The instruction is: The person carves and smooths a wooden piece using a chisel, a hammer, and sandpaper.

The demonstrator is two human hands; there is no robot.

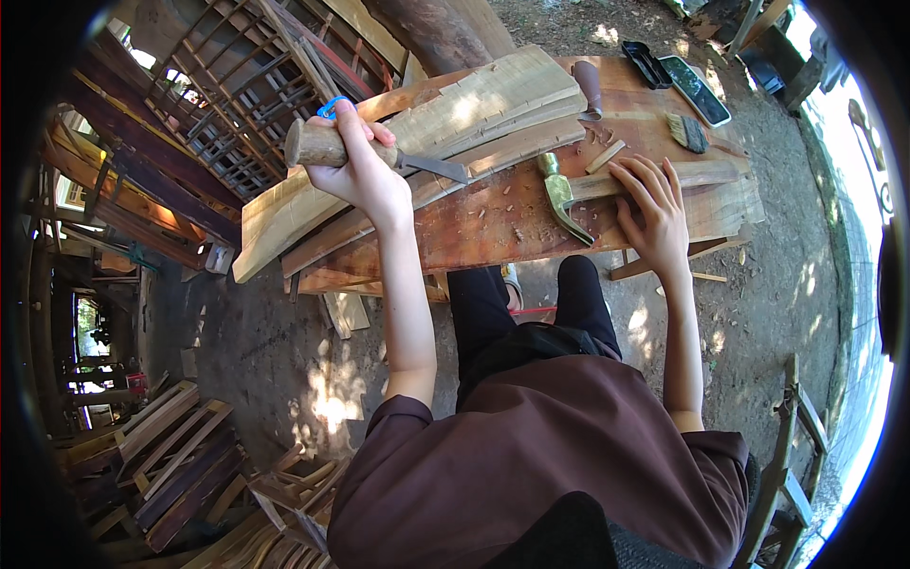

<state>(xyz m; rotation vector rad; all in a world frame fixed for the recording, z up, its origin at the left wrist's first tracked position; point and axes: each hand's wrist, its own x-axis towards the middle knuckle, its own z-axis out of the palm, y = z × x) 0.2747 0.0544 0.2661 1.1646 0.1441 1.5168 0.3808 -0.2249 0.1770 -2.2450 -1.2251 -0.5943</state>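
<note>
My left hand (pixel 365 171) is closed round the wooden handle of a chisel (pixel 436 168), raised above the left part of the workbench. Its flat metal blade points right, over the pale planks. My right hand (pixel 654 209) lies across the handle of a claw hammer (pixel 561 194), fingers stretched and spread over it, thumb on the near side. The hammer rests on the bench, its brass-coloured head to the left and its claw toward me. Beside my right fingertips is a small wood chip (pixel 605 156). A small blue object (pixel 332 106) shows behind my left thumb.
Long rough planks (pixel 502 95) lie along the reddish wooden bench (pixel 474 223). Toward the far right are a brush (pixel 688 133), a phone (pixel 697 90), a black case (pixel 646 64) and a brown cylindrical piece (pixel 588 90). Stacked timber (pixel 180 455) stands at the lower left.
</note>
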